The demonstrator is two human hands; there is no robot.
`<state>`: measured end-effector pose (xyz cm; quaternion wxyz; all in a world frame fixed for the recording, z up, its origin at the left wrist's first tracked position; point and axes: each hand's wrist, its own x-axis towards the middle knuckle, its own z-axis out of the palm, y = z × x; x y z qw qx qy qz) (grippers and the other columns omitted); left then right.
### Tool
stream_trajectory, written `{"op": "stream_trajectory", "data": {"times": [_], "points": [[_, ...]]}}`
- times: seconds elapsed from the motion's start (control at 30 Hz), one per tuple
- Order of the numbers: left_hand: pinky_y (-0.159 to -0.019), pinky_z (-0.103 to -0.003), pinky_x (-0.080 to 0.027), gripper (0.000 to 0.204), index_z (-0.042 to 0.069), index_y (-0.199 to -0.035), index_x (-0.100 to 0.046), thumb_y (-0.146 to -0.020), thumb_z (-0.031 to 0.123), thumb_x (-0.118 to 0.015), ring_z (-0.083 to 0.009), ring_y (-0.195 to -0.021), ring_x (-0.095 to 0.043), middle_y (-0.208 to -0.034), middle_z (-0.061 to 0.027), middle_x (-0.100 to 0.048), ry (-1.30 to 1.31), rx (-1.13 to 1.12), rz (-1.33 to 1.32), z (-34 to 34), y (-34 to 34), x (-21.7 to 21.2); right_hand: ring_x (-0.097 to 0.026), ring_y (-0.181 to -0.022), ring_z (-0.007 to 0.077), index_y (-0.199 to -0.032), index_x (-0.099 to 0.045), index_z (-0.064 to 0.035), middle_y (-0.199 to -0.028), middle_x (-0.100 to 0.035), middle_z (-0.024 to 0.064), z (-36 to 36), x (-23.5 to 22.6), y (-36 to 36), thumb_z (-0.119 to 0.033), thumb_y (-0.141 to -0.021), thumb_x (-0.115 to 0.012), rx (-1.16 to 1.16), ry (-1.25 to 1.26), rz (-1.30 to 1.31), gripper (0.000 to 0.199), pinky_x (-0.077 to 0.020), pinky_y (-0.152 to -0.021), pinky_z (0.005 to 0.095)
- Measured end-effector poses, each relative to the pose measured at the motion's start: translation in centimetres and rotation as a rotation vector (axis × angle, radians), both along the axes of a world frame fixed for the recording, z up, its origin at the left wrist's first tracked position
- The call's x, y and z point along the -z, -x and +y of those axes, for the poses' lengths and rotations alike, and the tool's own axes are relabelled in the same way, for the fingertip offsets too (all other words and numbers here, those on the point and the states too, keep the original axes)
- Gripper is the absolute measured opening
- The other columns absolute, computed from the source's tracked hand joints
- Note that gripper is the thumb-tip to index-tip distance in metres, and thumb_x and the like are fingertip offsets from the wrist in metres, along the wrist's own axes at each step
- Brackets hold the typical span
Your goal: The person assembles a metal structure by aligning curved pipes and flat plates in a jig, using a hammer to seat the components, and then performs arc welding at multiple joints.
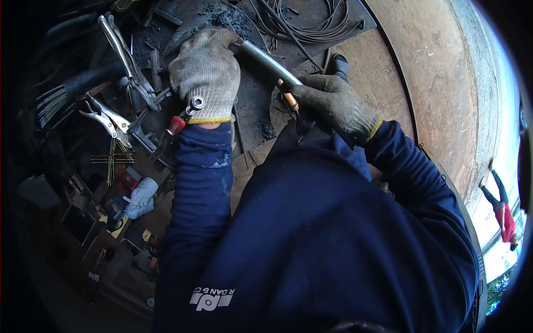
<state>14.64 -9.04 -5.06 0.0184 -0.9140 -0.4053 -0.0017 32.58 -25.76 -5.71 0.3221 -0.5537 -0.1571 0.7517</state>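
Both my hands wear grey knit work gloves. My right hand (338,105) is closed around the near end of a grey metal tube (269,64), which slants up and left. At the tube's far, narrower end is my left hand (205,72), with curled fingers over the dark steel bench top (252,102); what they grip is hidden. An orange-and-dark stick-like piece (290,101) stands just beside my right fingers; I cannot tell whether they touch it. Next to my left wrist are a round metal socket-like end (197,102) and a red-handled tool (176,125).
Large locking pliers (125,58) and smaller locking pliers (111,119) hang at left, near a bundle of rods (50,105). Coiled wire (325,25) and dark metal shavings (225,16) lie at the far side. A person in red (505,219) is at far right.
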Motion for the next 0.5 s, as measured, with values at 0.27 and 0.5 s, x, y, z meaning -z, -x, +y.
{"op": "stream_trajectory", "data": {"times": [0.27,0.5], "points": [[-0.098,-0.044,-0.055,0.023,0.021,-0.107,-0.078,-0.092,0.015,-0.061,-0.0291,-0.110,-0.069,-0.116,-0.0039,-0.074,-0.002,-0.013,-0.004,0.1,-0.1,0.0,-0.057,-0.056,0.0061,-0.137,-0.060,0.0028,-0.075,-0.060,0.0021,-0.3,1.3,0.0,-0.040,-0.102,-0.064,-0.005,-0.076,-0.024,0.055,-0.0494,-0.050,0.0228],[-0.095,-0.045,-0.055,0.023,0.023,-0.105,-0.078,-0.091,0.015,-0.062,-0.0287,-0.108,-0.069,-0.113,-0.0032,-0.074,-0.008,-0.007,-0.044,0.3,-0.1,0.4,-0.055,-0.056,0.0059,-0.137,-0.060,0.0024,-0.075,-0.061,0.0019,-0.2,2.4,0.4,-0.040,-0.101,-0.066,0.055,-0.103,0.003,0.056,-0.0457,-0.049,0.0229]]}}
